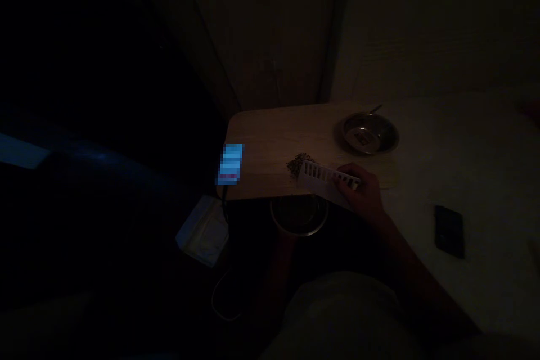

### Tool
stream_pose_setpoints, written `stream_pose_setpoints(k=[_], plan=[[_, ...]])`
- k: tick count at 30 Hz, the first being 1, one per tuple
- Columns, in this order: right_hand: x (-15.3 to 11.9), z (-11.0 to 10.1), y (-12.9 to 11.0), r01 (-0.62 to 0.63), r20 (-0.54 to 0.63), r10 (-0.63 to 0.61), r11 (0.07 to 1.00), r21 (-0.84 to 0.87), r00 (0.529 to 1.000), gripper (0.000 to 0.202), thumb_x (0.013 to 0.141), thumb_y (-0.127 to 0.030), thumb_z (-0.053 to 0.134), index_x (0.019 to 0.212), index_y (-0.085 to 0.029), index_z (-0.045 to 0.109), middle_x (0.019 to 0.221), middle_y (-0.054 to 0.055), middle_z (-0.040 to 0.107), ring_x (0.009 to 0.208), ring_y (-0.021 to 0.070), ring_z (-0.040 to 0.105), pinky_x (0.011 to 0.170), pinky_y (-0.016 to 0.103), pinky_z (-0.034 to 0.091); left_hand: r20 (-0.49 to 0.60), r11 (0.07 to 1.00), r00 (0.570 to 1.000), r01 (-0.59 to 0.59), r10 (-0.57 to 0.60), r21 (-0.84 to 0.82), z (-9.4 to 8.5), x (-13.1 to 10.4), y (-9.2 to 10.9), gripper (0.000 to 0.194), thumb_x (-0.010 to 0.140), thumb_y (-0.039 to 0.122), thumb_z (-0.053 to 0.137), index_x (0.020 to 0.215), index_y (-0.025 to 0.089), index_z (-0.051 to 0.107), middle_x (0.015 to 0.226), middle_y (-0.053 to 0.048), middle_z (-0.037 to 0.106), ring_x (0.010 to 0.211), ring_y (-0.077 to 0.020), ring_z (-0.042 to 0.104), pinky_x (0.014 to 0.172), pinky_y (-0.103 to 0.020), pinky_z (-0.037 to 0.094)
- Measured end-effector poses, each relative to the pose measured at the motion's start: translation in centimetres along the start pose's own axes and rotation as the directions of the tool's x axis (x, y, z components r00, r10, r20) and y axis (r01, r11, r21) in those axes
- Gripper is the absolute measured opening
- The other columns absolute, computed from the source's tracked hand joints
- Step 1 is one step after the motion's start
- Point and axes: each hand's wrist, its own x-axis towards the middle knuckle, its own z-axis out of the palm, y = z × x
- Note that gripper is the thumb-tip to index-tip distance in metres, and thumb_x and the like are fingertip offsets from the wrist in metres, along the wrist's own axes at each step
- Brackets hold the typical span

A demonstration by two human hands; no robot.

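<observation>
The scene is very dark. My right hand (360, 187) grips a white slotted plastic piece (323, 181), thumb and fingers closed on its slotted edge. The piece's left end touches a pile of small dark grains (297, 165) on a light wooden table (265, 135). Just below the table's near edge, a round metal bowl (299, 230) is held up by my left hand (287, 242). Its fingers are mostly hidden beneath the bowl and in shadow. The bowl's contents are too dark to make out.
Another metal bowl (371, 134) stands at the table's back right, a thin handle sticking up behind it. On the left edge a lit, pixelated screen (230, 163) glows. A dark phone (449, 230) lies on the pale surface at right. A pale package (205, 230) sits lower left.
</observation>
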Motion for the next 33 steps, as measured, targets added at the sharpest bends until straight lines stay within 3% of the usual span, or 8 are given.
stream_pose_setpoints(k=[4, 7, 11, 15, 20, 25, 30, 33], plan=[[-0.1, 0.1, -0.2, -0.002, 0.023, 0.002, 1.000, 0.006, 1.000, 0.009, 0.084, -0.031, 0.072, 0.085, -0.022, 0.070, 0.078, 0.001, 0.073, 0.066, 0.0172, 0.064, 0.060, 0.027, 0.049, -0.033, 1.000, 0.999, -0.006, 0.005, -0.029, -1.8, 1.0, -0.3, 0.070, 0.091, 0.076, 0.040, 0.122, 0.020, 0.069, 0.151, -0.010, 0.055, 0.148, -0.0251, 0.045, 0.129, -0.052, 0.030], [-0.2, 0.3, -0.3, -0.006, 0.047, 0.005, 1.000, 0.015, 0.999, 0.010, 0.085, -0.032, 0.072, 0.087, -0.022, 0.071, 0.078, 0.001, 0.073, 0.066, 0.0174, 0.064, 0.060, 0.027, 0.048, -0.139, 0.998, 0.989, 0.046, -0.050, -0.032, -3.1, 2.0, -0.3, 0.060, 0.102, 0.057, 0.026, 0.107, 0.021, 0.073, 0.157, -0.002, 0.051, 0.159, -0.0221, 0.028, 0.135, -0.043, 0.011], [-0.4, 0.5, -0.2, 0.004, 0.109, -0.009, 0.999, 0.045, 0.994, 0.009, 0.084, -0.031, 0.072, 0.086, -0.022, 0.071, 0.077, 0.001, 0.073, 0.066, 0.0174, 0.064, 0.060, 0.027, 0.048, -0.066, 0.998, 0.996, 0.048, -0.052, -0.049, -3.8, 2.7, -0.3, 0.062, 0.101, 0.061, 0.031, 0.124, 0.020, 0.072, 0.159, -0.005, 0.050, 0.156, -0.0271, 0.035, 0.133, -0.049, 0.021], [-0.4, 0.8, -0.1, -0.008, 0.019, 0.007, 1.000, 0.030, 1.000, 0.010, 0.084, -0.031, 0.072, 0.087, -0.022, 0.070, 0.079, 0.001, 0.073, 0.067, 0.0178, 0.064, 0.061, 0.028, 0.048, -0.107, 0.997, 0.993, 0.044, -0.051, -0.069, -4.2, 2.7, -0.3, 0.059, 0.102, 0.057, 0.028, 0.113, 0.020, 0.073, 0.164, -0.003, 0.044, 0.161, -0.0256, 0.026, 0.135, -0.045, 0.017], [-0.4, 1.5, 0.0, -0.006, -0.032, 0.005, 1.000, -0.019, 0.999, 0.010, 0.087, -0.032, 0.071, 0.091, -0.023, 0.070, 0.084, 0.002, 0.074, 0.071, 0.0188, 0.066, 0.065, 0.030, 0.050, -0.081, 0.996, 0.996, 0.019, -0.026, -0.083, -5.3, 2.6, -0.5, 0.063, 0.097, 0.068, 0.034, 0.126, 0.025, 0.070, 0.166, 0.000, 0.042, 0.159, -0.0267, 0.030, 0.134, -0.050, 0.019], [-0.1, 2.4, -0.5, 0.033, 0.024, -0.033, 0.999, -0.008, 0.999, 0.010, 0.090, -0.032, 0.069, 0.093, -0.023, 0.070, 0.086, 0.003, 0.075, 0.073, 0.0194, 0.067, 0.070, 0.032, 0.052, -0.155, 0.995, 0.986, 0.039, -0.052, -0.090, -5.9, 3.7, -0.6, 0.053, 0.103, 0.047, 0.029, 0.110, 0.018, 0.073, 0.168, -0.001, 0.039, 0.164, -0.0182, 0.019, 0.135, -0.034, 0.013], [0.0, 2.8, -0.9, 0.069, 0.074, -0.068, 0.998, -0.006, 0.995, 0.010, 0.091, -0.033, 0.068, 0.093, -0.023, 0.071, 0.089, 0.004, 0.076, 0.078, 0.0213, 0.068, 0.072, 0.033, 0.053, -0.146, 0.995, 0.989, -0.027, 0.013, -0.096, -5.7, 2.8, -0.4, 0.071, 0.094, 0.076, 0.030, 0.118, 0.025, 0.072, 0.166, 0.003, 0.041, 0.159, -0.0266, 0.030, 0.134, -0.050, 0.019], [0.0, 2.7, -1.1, 0.087, 0.141, -0.087, 0.996, 0.004, 0.986, 0.010, 0.089, -0.033, 0.068, 0.092, -0.024, 0.072, 0.087, 0.004, 0.076, 0.077, 0.0215, 0.068, 0.072, 0.033, 0.053, -0.151, 0.998, 0.988, -0.014, 0.004, -0.064, -5.6, 2.4, -0.4, 0.070, 0.095, 0.075, 0.030, 0.110, 0.022, 0.073, 0.161, -0.003, 0.047, 0.158, -0.0269, 0.033, 0.135, -0.047, 0.017]])
